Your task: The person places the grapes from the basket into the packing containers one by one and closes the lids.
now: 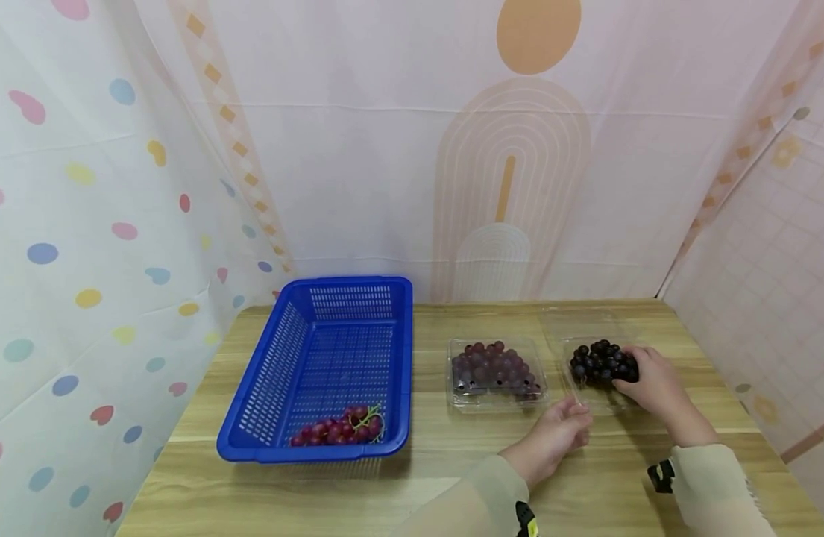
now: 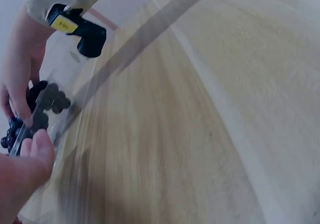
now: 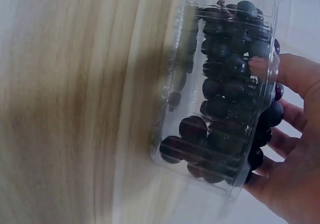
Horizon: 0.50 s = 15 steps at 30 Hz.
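A bunch of black grapes sits in an open clear plastic box at the right. My right hand grips the grapes from their right side, with the thumb over the box's front rim and the other fingers round the bunch. At the front left corner of that box is my left hand, its fingers bent close to the rim; whether they pinch it is unclear. In the left wrist view, the left thumb shows beside the box wall.
Left of the open box stands a closed clear box of red grapes. Farther left is a blue plastic basket with a bunch of red grapes at its near end. Patterned curtains border the wooden table.
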Available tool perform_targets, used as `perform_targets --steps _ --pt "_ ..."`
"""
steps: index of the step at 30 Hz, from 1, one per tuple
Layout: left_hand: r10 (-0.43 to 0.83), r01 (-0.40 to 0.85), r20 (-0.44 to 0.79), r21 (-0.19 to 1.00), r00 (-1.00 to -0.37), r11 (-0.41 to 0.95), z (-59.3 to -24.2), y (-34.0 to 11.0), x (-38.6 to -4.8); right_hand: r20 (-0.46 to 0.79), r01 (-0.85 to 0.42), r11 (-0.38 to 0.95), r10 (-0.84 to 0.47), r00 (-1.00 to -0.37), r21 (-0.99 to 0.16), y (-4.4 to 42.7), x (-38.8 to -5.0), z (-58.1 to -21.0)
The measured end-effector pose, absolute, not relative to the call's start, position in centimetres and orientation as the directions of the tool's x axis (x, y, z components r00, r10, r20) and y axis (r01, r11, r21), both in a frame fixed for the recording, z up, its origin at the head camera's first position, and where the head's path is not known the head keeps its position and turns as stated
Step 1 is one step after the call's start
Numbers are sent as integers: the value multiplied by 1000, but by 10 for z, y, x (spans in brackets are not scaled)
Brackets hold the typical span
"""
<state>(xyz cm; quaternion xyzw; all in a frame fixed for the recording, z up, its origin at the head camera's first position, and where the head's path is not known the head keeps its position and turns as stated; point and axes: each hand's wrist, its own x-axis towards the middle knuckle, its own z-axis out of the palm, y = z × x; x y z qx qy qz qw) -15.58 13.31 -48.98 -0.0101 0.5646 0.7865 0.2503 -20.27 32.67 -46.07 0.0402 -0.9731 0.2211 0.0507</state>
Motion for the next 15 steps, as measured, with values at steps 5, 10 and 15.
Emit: perform_targets --steps 5,10,15 --pt "297 -410 -344 890 -891 -201 -491 143 -153 131 -109 895 -57 -990 -433 327 -202 -463" --pt "260 -415 -365 894 -894 -170 -492 147 -153 182 -145 892 -72 -981 -427 329 -203 -468" --pt "233 -409 -372 902 -898 -136 -491 147 -156 202 -174 887 -94 -975 -428 330 -203 -470"
